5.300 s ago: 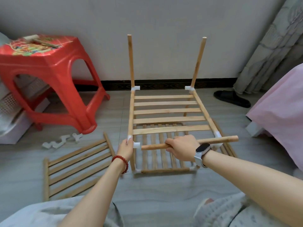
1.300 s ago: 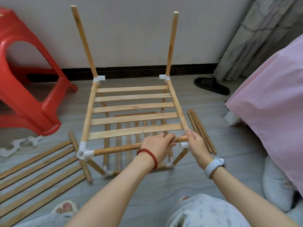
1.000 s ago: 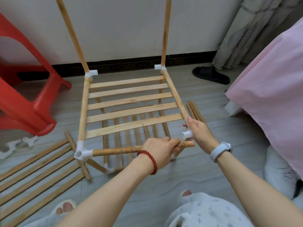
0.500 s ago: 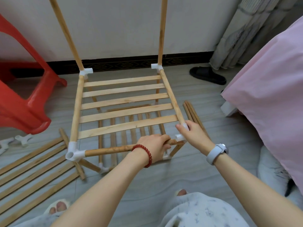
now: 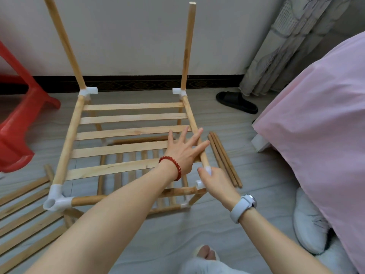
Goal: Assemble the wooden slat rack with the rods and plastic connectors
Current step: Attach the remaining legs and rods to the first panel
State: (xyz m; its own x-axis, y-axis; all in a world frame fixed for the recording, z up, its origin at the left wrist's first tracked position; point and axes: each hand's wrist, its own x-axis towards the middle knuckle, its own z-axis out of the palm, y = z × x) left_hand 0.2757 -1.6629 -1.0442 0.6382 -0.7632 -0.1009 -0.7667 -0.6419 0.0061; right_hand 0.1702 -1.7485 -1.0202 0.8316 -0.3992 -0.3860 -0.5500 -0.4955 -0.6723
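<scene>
While left hand point(image 5: 184, 147) spreads, right hand point(image 5: 214, 179) pinches rack's connector point(image 5: 199, 183).

My left forearm point(image 5: 126, 196) hides the middle of the front rod point(image 5: 88, 200), my right hand point(image 5: 216, 182) covers most of the near-right connector point(image 5: 199, 184), and the frame's edges cut off the left upright rod point(image 5: 65, 44) and red stool point(image 5: 17, 123).

- No readable text, label, brand, number or sign appears anywhere in the view.
- The smartwatch point(image 5: 249, 201) on the right wrist faces away, so its display cannot be seen.
</scene>
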